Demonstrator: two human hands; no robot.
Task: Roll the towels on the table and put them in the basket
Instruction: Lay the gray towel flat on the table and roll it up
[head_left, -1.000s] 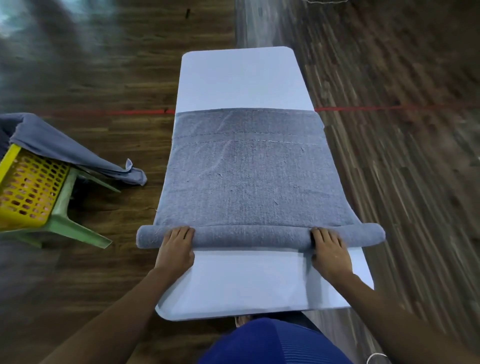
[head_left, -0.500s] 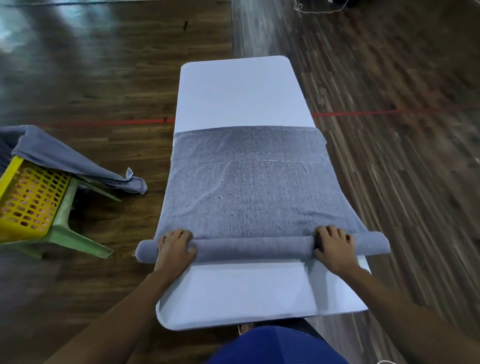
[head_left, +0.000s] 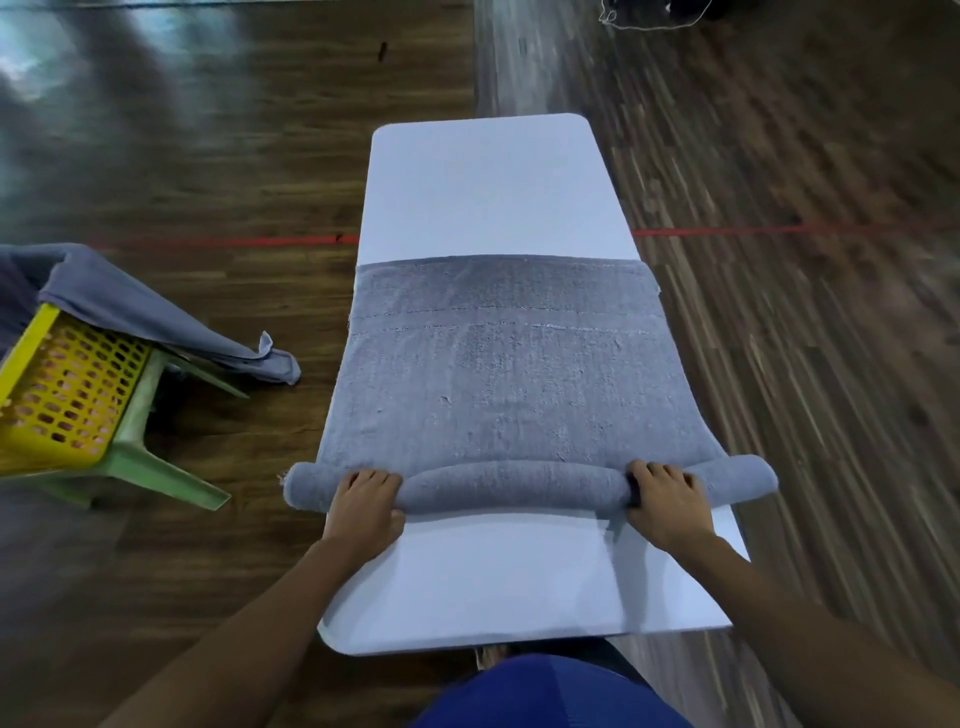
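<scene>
A grey towel (head_left: 504, 374) lies flat across the white table (head_left: 493, 192), its near edge wound into a roll (head_left: 514, 483) that overhangs both long sides. My left hand (head_left: 366, 501) grips the roll near its left end, fingers curled over the top. My right hand (head_left: 665, 501) grips it near the right end the same way. The yellow basket (head_left: 62, 387) stands at the far left on a green plastic stool (head_left: 150, 467).
Another grey towel (head_left: 150, 317) hangs out of the basket and down onto the dark wooden floor. A red line (head_left: 223, 241) crosses the floor behind the table. My blue-clad body shows at the table's near end.
Both hands have rolled the towel a little further away from me, so the roll is thicker and the flat part shorter. The camera has tilted, showing more of the table.
</scene>
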